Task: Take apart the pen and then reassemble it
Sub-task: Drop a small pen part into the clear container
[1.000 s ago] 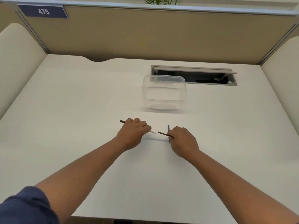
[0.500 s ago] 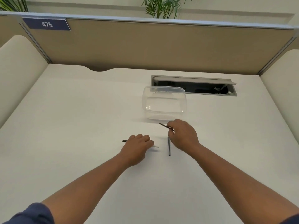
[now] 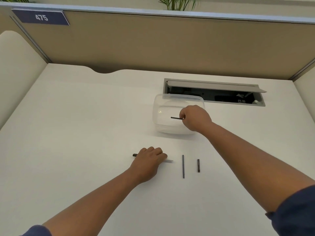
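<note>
Pen in pieces: one part held over the clear tub, the rest near the desk's front.

The right hand (image 3: 196, 118) pinches a short dark pen piece (image 3: 176, 118) level above the open clear tub (image 3: 157, 116). Nearer the person than the tub, the left hand (image 3: 150, 160) is closed around the pen body (image 3: 135, 155), whose pale tip pokes out toward the thin refill (image 3: 183, 166). A short dark sleeve (image 3: 198, 165) lies just beside that refill, apart from it. The held piece looks like a cap or end section, though it is too small to say. Dropped from this height, it may bounce on the tub wall, and the loose round parts could roll if a forearm brushes them.
</note>
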A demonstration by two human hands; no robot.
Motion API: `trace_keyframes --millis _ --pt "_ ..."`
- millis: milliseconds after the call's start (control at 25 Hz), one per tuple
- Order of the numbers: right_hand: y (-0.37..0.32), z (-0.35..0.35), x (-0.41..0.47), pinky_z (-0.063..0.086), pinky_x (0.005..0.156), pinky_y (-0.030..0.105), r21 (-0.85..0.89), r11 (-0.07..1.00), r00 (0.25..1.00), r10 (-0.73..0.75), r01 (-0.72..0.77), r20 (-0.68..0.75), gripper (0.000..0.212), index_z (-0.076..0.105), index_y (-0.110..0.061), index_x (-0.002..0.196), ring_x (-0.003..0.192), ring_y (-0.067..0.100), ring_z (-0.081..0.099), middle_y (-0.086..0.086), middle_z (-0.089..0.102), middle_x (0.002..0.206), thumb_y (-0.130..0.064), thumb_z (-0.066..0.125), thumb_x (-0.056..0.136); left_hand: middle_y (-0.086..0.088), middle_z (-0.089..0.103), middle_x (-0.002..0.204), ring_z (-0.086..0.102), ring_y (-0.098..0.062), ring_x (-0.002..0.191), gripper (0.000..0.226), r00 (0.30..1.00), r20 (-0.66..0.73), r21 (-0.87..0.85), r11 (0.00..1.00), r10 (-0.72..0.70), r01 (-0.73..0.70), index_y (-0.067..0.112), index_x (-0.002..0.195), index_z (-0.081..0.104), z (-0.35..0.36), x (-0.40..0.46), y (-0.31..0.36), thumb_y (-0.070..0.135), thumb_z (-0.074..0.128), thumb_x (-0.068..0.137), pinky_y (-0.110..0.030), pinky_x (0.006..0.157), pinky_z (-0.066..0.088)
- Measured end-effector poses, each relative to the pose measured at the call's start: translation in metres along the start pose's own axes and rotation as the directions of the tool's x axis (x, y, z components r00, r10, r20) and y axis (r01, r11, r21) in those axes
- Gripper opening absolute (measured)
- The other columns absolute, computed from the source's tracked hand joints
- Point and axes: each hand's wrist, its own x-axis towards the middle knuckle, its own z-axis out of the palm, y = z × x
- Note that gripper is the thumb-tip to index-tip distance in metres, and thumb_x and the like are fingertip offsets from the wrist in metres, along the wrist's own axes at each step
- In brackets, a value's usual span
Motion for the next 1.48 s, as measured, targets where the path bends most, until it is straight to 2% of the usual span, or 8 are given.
trace_keyframes --millis 120,240,440,640,960,1120,1280,1480 --pt "-0.001 0.007 0.023 0.052 0.065 0.031 -0.006 1.0 0.992 -0.009 0.01 0.129 0.029 0.075 -0.025 0.088 0.082 0.025 0.063 0.0 0.069 0.094 -0.004 0.056 0.081 0.003 0.064 0.102 0.055 -0.025 0.081 0.034 1.0 -0.023 -0.036 0.999 0.005 -0.006 0.023 0.114 0.067 0.002 0.005 -0.006 0.002 0.058 0.089 -0.035 0.066 0.038" --pt "-0.003 0.015 0.037 0.057 0.069 0.035 -0.015 1.0 0.984 -0.012 0.015 0.18 0.026 0.074 -0.024 0.084 0.082 0.027 0.065 0.002 0.07 0.092 -0.003 0.059 0.079 0.003 0.065 0.101 0.056 -0.025 0.081 0.035 0.999 -0.048 -0.064 0.998 0.021 -0.024 0.023 0.113 0.068 0.003 0.007 -0.011 0.001 0.061 0.087 -0.034 0.065 0.038" --pt "-0.003 0.025 0.046 0.059 0.073 0.037 -0.013 1.0 0.98 -0.004 0.006 0.199 0.026 0.073 -0.023 0.083 0.081 0.027 0.064 0.002 0.069 0.09 -0.001 0.059 0.079 0.003 0.065 0.102 0.056 -0.025 0.083 0.034 0.998 -0.061 -0.083 0.996 0.031 -0.036 0.022 0.115 0.068 0.003 0.01 -0.013 0.003 0.061 0.088 -0.033 0.066 0.036" --pt "-0.003 0.029 0.048 0.057 0.071 0.035 -0.003 1.0 0.984 -0.005 0.006 0.18 0.024 0.071 -0.025 0.083 0.081 0.026 0.064 0.001 0.069 0.091 -0.004 0.059 0.081 0.002 0.065 0.102 0.057 -0.026 0.084 0.034 0.997 -0.065 -0.093 0.995 0.032 -0.038 0.021 0.117 0.068 0.003 0.009 -0.013 0.003 0.061 0.089 -0.036 0.067 0.043" --pt "0.003 0.029 0.045 0.055 0.071 0.034 0.004 1.0 0.985 0.001 -0.002 0.171 0.02 0.071 -0.023 0.09 0.084 0.026 0.063 0.001 0.069 0.097 -0.007 0.062 0.083 0.002 0.066 0.104 0.057 -0.026 0.086 0.033 0.997 -0.069 -0.098 0.994 0.034 -0.041 0.021 0.117 0.068 0.003 0.011 -0.012 0.004 0.06 0.09 -0.037 0.068 0.043" --pt "0.006 0.025 0.044 0.051 0.073 0.033 0.061 0.998 0.993 0.01 -0.017 0.119 0.019 0.071 -0.023 0.097 0.091 0.027 0.063 0.002 0.069 0.105 -0.011 0.064 0.085 0.002 0.065 0.105 0.056 -0.026 0.086 0.034 0.998 -0.057 -0.084 0.996 0.035 -0.04 0.021 0.118 0.067 0.003 0.013 -0.012 0.004 0.058 0.09 -0.036 0.068 0.043" --pt "0.004 0.015 0.037 0.055 0.078 0.037 0.13 0.992 1.0 -0.004 0.002 0.018 0.018 0.073 -0.021 0.1 0.095 0.028 0.063 0.003 0.071 0.107 -0.014 0.062 0.088 0.002 0.065 0.105 0.056 -0.026 0.085 0.033 0.998 -0.047 -0.074 0.997 0.032 -0.035 0.021 0.118 0.067 0.002 0.012 -0.01 0.005 0.058 0.091 -0.036 0.068 0.041" --pt "-0.004 0.002 0.005 0.053 0.08 0.036 0.256 0.963 0.979 -0.029 0.081 -0.201 0.019 0.074 -0.017 0.105 0.092 0.024 0.064 0.001 0.072 0.104 -0.016 0.061 0.091 0.004 0.065 0.108 0.055 -0.026 0.087 0.031 0.999 -0.048 -0.052 0.998 0.02 -0.023 0.022 0.12 0.066 -0.008 0.01 -0.005 0.008 0.053 0.095 -0.036 0.07 0.04"
